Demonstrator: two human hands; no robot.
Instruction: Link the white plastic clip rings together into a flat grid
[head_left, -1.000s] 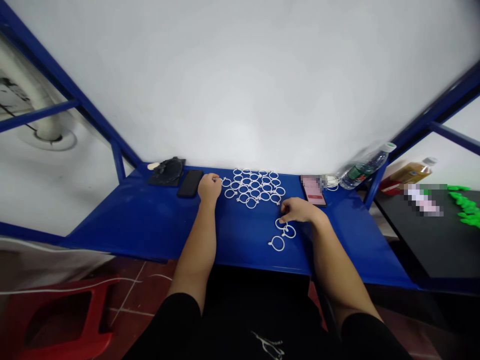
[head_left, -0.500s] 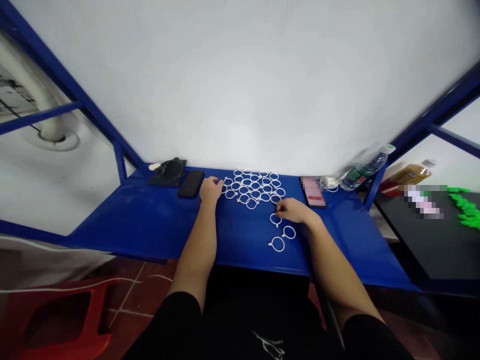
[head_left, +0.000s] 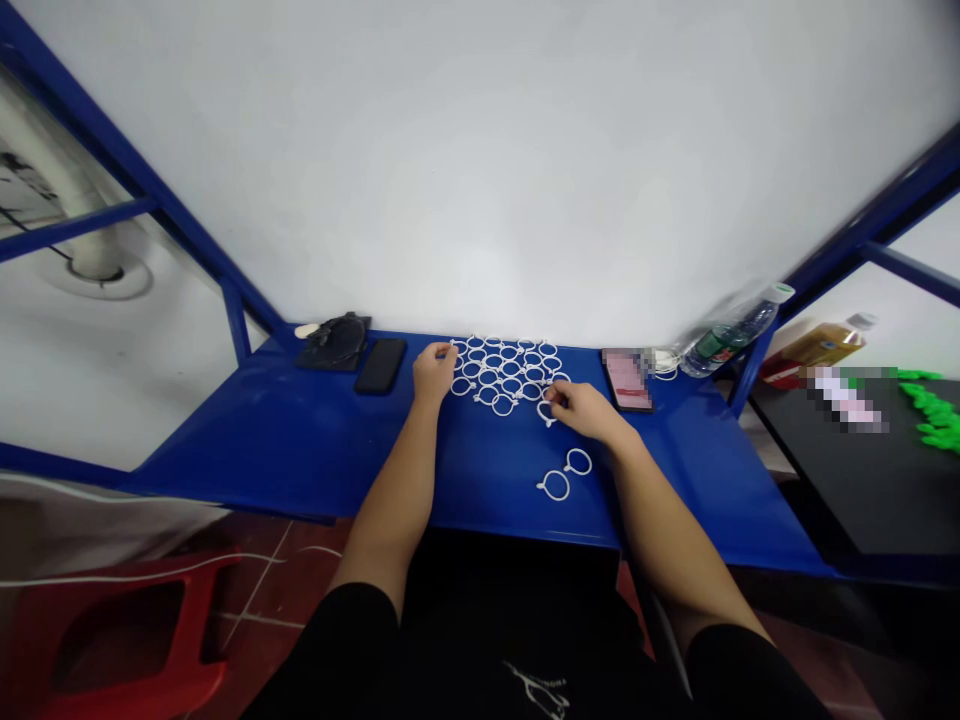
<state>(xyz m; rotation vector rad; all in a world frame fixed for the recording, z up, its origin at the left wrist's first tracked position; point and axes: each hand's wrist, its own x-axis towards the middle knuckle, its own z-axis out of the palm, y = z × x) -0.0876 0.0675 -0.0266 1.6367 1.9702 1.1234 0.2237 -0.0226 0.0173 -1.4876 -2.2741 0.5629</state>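
Observation:
Many white curtain rings (head_left: 487, 377), each with a small eyelet, lie flat in a close cluster on the blue tabletop (head_left: 480, 470). My left hand (head_left: 435, 372) is at the cluster's upper left edge, thumb and fingertips pinched on a white ring there, partly hidden by the fingers. At the cluster's lower right, my right hand (head_left: 585, 410) pinches another curtain ring (head_left: 545, 413), whose eyelet points down toward me. Two loose rings, one (head_left: 578, 462) slightly above the other (head_left: 556, 486), lie nearer the front edge.
A black phone (head_left: 380, 366) and a dark crumpled item (head_left: 337, 341) lie at the left. On the right are a phone with a lit screen (head_left: 628, 380), a white cable (head_left: 663, 363) and a water bottle (head_left: 731, 335). Blue frame bars flank the table; a red stool (head_left: 187, 620) stands below left.
My right hand has slid a loose ring away from me, up to the cluster's lower right edge. My left hand has moved up and slightly right, and a ring now shows at its fingertips.

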